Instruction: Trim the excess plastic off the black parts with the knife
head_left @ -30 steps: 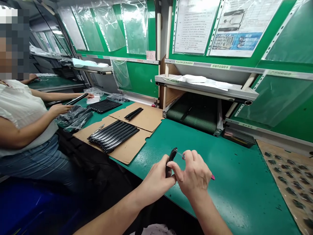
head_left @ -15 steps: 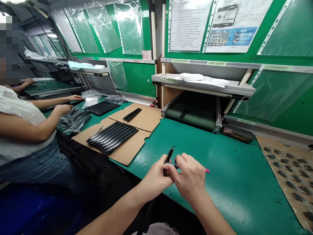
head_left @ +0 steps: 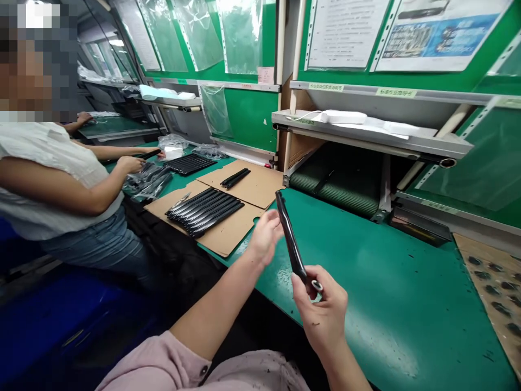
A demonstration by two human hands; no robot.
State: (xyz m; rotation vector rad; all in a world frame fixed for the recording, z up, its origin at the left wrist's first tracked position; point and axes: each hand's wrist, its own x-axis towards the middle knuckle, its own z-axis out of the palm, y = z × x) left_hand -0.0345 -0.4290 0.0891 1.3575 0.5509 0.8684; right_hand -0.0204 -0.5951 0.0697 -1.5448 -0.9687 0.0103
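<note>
In my right hand (head_left: 323,304) is the lower end of a long, glossy black plastic strip (head_left: 291,239), tilted with its far end up and to the left. A small dark piece with a pale-rimmed round end (head_left: 317,285) also pokes out between those fingers; its kind I cannot make out. My left hand (head_left: 265,238) is beside the strip's upper part, fingers loosely apart and somewhat blurred. Whether its fingertips touch the strip is unclear. Further left, several similar black strips (head_left: 205,212) lie in a row on a cardboard sheet (head_left: 222,245).
Beneath my hands spreads a green tabletop (head_left: 366,271). A smaller bundle of black strips (head_left: 235,178) rests on cardboard behind. A conveyor belt (head_left: 342,182) runs under a shelf (head_left: 362,127). At right are a dark tray (head_left: 421,225) and a brown sheet with dark pieces (head_left: 484,260). A co-worker (head_left: 52,179) handles strips at left.
The black strip, mostly hidden between both hands before, now extends upward from my right hand. My left hand has moved up and away from the right. The view has shifted.
</note>
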